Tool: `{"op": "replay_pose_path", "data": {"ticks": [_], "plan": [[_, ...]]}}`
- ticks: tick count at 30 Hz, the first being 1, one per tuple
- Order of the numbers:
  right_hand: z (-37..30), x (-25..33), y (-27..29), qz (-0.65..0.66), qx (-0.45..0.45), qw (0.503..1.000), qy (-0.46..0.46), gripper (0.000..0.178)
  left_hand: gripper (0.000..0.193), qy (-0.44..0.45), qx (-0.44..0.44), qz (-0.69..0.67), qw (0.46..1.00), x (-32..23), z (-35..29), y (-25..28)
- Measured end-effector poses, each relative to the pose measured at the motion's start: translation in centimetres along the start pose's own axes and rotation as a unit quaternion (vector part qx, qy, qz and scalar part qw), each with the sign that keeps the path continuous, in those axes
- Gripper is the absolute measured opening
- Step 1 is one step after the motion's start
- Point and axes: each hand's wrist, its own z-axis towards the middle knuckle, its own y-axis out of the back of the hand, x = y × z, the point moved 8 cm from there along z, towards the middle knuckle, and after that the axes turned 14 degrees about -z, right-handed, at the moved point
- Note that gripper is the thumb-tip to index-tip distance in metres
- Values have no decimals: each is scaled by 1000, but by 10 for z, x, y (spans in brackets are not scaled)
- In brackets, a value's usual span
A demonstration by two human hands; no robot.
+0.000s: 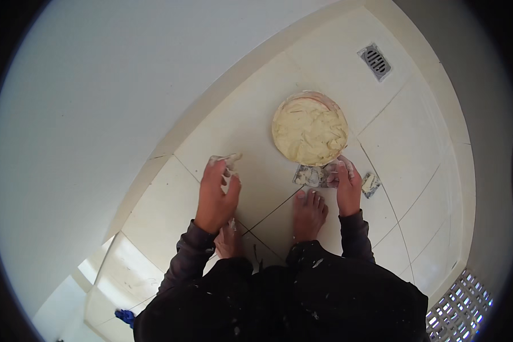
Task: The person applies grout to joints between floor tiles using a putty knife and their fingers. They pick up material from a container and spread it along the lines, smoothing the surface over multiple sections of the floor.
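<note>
My right hand is closed at what looks like a flat rectangular plastering trowel. Its paste-smeared blade shows on both sides of the hand, while the handle is hidden. Just beyond it stands a round tub, filled with lumpy cream-coloured paste. To the left, my left hand hovers above the floor, apart from the tub. Its fingers are loosely bent, with a gap between them and the thumb. Pale paste coats those fingers, and no tool shows in them.
My bare feet are on pale floor tiles. A grey drain grate lies at the far right. White wall rises along the left, a grey one along the right. Blue cloth and a lattice panel are nearer me.
</note>
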Motion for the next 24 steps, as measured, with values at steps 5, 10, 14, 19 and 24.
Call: {"op": "replay_pose_path", "data": {"ticks": [5, 10, 14, 19, 24], "plan": [[-7, 2, 11, -61, -13, 997, 35, 40, 43, -207, 193, 277, 918, -33, 19, -114], [-14, -8, 10, -47, -10, 998, 27, 37, 41, -205, 210, 326, 899, -8, 23, -144], [-14, -12, 19, -60, -16, 998, 33, 38, 37, -180, 215, 304, 910, -4, 28, -144], [-8, -11, 11, -58, -8, 998, 32, 37, 33, -169, 202, 277, 924, 1, 30, -130], [-7, -17, 11, -59, -12, 997, 43, 36, 34, -125, 166, 212, 955, 12, 26, -118]]}}
